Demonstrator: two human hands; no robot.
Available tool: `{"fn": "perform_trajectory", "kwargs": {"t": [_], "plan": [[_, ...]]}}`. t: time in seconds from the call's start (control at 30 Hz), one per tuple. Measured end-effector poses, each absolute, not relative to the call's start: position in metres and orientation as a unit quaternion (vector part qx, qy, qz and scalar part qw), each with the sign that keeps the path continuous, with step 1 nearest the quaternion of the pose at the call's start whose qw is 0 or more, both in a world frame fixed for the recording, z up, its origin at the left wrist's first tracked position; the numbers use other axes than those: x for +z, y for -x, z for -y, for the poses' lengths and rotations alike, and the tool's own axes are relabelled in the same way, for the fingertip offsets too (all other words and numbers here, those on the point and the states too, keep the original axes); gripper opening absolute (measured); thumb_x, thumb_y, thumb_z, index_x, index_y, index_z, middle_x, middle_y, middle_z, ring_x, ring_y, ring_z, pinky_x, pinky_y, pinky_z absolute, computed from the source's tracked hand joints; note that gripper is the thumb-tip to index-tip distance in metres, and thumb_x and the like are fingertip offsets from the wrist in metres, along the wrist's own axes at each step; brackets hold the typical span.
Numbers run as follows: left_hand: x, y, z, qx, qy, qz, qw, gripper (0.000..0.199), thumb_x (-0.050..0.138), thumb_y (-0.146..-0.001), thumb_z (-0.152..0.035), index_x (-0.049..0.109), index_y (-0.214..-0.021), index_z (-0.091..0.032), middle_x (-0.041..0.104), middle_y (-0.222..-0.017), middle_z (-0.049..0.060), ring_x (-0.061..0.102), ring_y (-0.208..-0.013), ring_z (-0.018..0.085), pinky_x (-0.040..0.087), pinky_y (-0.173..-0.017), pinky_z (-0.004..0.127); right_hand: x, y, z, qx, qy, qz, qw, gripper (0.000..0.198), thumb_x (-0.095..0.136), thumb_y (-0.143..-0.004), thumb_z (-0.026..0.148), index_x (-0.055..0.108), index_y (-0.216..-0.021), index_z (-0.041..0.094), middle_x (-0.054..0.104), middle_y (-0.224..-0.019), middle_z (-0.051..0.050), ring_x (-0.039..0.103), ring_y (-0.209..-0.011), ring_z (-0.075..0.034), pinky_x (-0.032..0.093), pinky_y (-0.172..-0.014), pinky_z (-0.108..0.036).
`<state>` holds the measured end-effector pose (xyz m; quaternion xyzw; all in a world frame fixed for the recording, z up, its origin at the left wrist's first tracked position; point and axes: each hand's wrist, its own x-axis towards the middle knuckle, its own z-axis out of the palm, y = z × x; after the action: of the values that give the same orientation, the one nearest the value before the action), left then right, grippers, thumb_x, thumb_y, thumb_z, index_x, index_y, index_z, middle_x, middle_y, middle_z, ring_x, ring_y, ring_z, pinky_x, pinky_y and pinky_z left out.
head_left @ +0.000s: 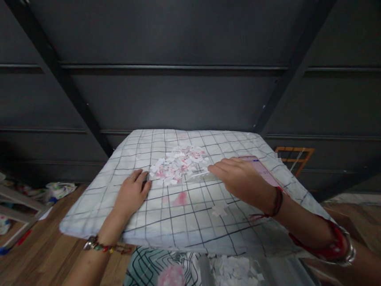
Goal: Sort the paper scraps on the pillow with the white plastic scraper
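Observation:
A loose pile of small white and pink paper pieces (177,164) lies on a table with a white, black-checked cloth (218,234). My left hand (133,192) rests on the cloth at the pile's left edge, fingers apart and holding nothing. On the other side, my right hand (236,176) is closed, its fingers pinched around the end of a clear plastic piece (198,175). That see-through piece reaches left to the near edge of the pile; its exact kind cannot be made out. A phone (264,172) with a lit screen lies partly behind my right hand.
Pink stains (180,199) and a pale scrap (219,210) show nearer to me. Below the table edge are a clear container of paper pieces (237,274) and a pink bundle (171,282). A dark panelled wall (180,99) stands behind; a wooden frame (297,158) leans at right.

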<state>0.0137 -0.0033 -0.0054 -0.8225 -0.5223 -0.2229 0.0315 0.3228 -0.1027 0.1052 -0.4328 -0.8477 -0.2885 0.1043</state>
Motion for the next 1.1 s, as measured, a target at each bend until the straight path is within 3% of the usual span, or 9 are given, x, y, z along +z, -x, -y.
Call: {"fn": "perform_trajectory", "kwargs": {"t": [0.2,1.1], "plan": [[-0.004,-0.014,0.004,-0.215,0.822,0.526,0.031,0.045,0.034,-0.09,-0.041,0.06,-0.116,-0.014,0.058,-0.127,0.015,0.053,-0.119,0.029,0.044,-0.102,0.047,0.105,-0.318,0.1,-0.328,0.427,0.83,0.146,0.027,0.043,-0.08,-0.003,0.062,-0.082,0.018,0.065,-0.07,-0.002,0.053,-0.066,-0.016,0.033,-0.066,-0.029],[-0.005,-0.014,0.006,-0.226,0.828,0.511,0.046,0.041,0.037,-0.093,-0.036,0.06,-0.115,-0.01,0.055,-0.127,0.02,0.054,-0.117,0.031,0.045,-0.1,0.048,0.108,-0.312,0.109,-0.295,0.414,0.845,0.167,0.031,0.04,-0.079,-0.004,0.06,-0.08,0.019,0.063,-0.069,0.0,0.051,-0.065,-0.015,0.032,-0.067,-0.028]]}}
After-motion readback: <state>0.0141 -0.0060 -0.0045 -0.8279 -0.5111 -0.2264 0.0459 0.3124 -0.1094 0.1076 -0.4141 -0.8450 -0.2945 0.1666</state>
